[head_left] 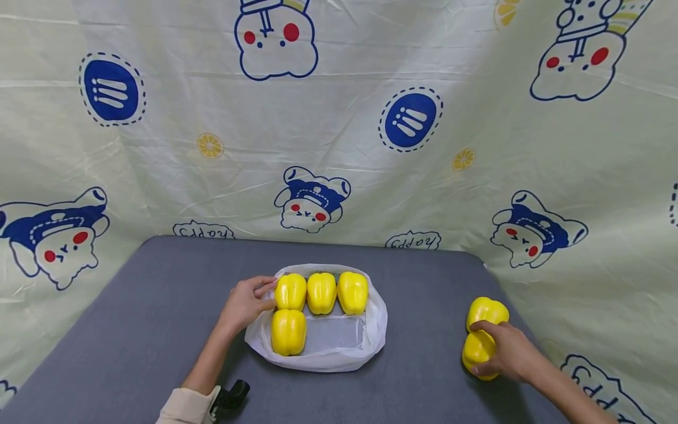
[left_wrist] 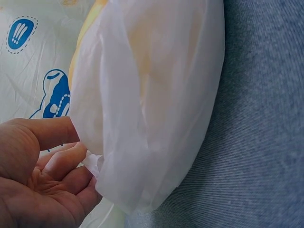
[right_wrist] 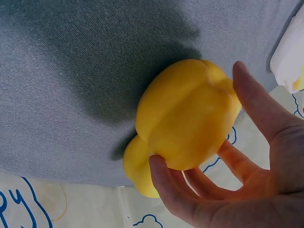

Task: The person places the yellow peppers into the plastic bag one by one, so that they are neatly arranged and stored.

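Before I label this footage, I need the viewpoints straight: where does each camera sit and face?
Head: on the head, facing forward and down at the white bag and yellow peppers; left hand, right hand and forearms show.
Left wrist: on that wrist, facing the bag's outer side; the left hand shows at lower left.
Right wrist: on that wrist, facing the held pepper; the right hand shows at lower right.
Head and right wrist share that pepper.
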Motion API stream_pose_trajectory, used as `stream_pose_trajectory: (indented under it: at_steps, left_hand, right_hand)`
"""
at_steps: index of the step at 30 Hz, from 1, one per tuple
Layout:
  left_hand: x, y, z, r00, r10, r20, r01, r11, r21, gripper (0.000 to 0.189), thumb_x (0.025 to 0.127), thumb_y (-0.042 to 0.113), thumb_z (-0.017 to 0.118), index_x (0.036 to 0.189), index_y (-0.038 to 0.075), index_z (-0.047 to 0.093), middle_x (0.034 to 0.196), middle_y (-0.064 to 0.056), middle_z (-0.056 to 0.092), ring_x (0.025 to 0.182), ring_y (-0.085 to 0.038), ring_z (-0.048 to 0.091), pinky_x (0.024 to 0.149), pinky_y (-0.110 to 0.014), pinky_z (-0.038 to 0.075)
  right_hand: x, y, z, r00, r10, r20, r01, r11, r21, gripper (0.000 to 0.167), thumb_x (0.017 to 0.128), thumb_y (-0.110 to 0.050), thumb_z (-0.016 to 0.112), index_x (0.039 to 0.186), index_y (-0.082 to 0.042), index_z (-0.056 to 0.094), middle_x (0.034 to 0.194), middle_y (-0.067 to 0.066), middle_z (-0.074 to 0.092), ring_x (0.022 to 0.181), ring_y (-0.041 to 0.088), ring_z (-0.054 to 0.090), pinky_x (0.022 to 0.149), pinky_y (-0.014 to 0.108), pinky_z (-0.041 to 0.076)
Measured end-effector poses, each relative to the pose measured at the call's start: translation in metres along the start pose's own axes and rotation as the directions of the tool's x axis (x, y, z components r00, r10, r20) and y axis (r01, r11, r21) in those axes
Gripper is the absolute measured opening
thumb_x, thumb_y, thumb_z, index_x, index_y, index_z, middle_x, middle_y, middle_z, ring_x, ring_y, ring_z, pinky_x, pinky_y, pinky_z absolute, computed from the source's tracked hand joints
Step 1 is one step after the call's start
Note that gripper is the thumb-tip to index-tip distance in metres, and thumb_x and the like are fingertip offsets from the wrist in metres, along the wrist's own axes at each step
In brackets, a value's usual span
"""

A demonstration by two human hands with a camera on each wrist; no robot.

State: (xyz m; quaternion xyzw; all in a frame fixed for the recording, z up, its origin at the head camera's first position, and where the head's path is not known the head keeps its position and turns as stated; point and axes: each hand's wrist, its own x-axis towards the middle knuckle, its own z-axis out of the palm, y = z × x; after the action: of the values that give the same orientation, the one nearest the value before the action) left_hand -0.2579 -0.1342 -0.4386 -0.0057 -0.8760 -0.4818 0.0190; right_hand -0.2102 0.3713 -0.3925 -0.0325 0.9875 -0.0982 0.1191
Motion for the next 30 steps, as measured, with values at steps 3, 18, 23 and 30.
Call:
stream_pose_trajectory:
  at_steps: [3,18,23,30]
  left_hand:
    - [0.000,-0.001,0.000,1.000,-0.001,-0.002,0.001,1.000,-0.002,0.050,0.087,0.008,0.073,0.136,0.004,0.063,0.129,-0.012,0.071,0.130,-0.034,0.059,0.106,-0.051,0.047]
    - [0.001,-0.002,0.001,1.000,0.005,-0.003,-0.005,1.000,-0.008,0.050,0.087,0.007,0.073,0.136,0.003,0.063,0.128,-0.011,0.071,0.130,-0.034,0.060,0.107,-0.052,0.046]
    - [0.000,-0.003,0.001,1.000,0.001,-0.003,-0.001,1.000,-0.012,0.049,0.087,0.007,0.073,0.135,0.003,0.063,0.128,-0.011,0.071,0.130,-0.033,0.060,0.107,-0.052,0.046]
    - [0.000,-0.002,0.000,1.000,0.012,-0.005,-0.012,1.000,-0.010,0.049,0.088,0.007,0.073,0.135,0.003,0.063,0.129,-0.012,0.070,0.129,-0.033,0.061,0.107,-0.051,0.046]
  right_hand:
    - [0.000,0.001,0.003,1.000,0.000,-0.024,0.000,1.000,0.001,0.080,0.059,-0.033,0.097,0.126,-0.005,0.064,0.116,0.029,0.061,0.100,0.041,0.057,0.089,0.062,0.047]
    - [0.002,-0.013,-0.002,0.997,-0.023,-0.079,0.023,1.000,0.009,0.070,0.061,-0.028,0.095,0.121,-0.007,0.067,0.111,0.020,0.067,0.096,0.034,0.058,0.086,0.060,0.048]
    - [0.004,-0.032,-0.009,0.992,-0.061,-0.108,0.064,0.998,0.026,0.068,0.062,-0.026,0.094,0.122,-0.007,0.067,0.114,0.018,0.067,0.100,0.034,0.058,0.087,0.059,0.048]
    - [0.004,-0.059,-0.013,0.969,-0.146,-0.201,0.159,0.986,0.046,0.068,0.062,-0.025,0.093,0.123,-0.007,0.068,0.114,0.014,0.069,0.099,0.031,0.060,0.085,0.055,0.050]
